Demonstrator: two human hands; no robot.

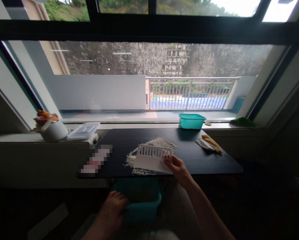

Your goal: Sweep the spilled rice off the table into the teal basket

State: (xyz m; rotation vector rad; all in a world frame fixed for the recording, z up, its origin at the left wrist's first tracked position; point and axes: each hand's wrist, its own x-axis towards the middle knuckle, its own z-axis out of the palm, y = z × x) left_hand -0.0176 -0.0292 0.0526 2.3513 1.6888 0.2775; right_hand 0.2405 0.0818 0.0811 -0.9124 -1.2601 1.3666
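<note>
Dimly lit left hand [113,205] gripping teal tub [142,212], right hand [178,168] pinching slotted scraper [149,163], grains [162,143] partly hidden

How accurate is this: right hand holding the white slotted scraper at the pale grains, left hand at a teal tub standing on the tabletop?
One slip: the teal tub at the left hand is not on the tabletop but below its near edge, as the head view shows. The right hand does hold the white slotted scraper at the pale grains.
</note>
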